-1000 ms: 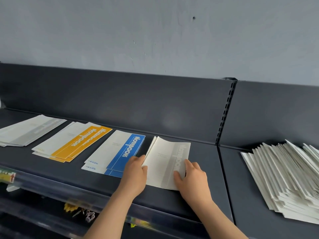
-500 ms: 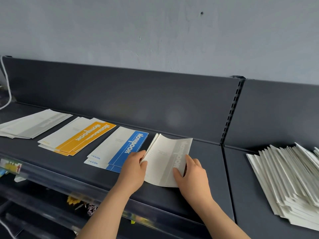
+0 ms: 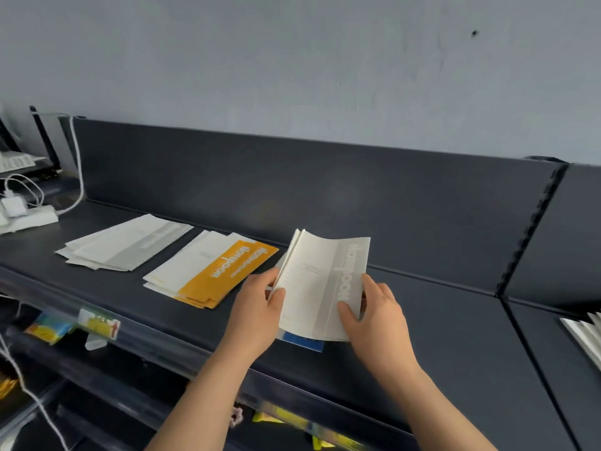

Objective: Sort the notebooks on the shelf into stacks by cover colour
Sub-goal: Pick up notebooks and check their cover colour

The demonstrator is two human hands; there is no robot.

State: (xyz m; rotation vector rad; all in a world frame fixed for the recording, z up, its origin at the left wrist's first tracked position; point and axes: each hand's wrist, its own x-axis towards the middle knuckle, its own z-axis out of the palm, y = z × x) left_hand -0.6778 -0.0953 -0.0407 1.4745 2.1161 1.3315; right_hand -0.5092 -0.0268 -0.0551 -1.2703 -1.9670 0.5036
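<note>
over shelf (image 3: 448, 340), hands (image 3: 257, 310) (image 3: 379, 315) grip grey notebooks (image 3: 312, 284)

pale blue wall (image 3: 292, 60), dark shelving (image 3: 292, 190)

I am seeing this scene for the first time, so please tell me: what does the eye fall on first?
The grey notebooks at the centre curve upward, gripped by the left hand and right hand, with blue notebooks peeking out beneath. To their left on the dark shelf lie an orange notebook stack and, farther left, a grey notebook stack.
</note>
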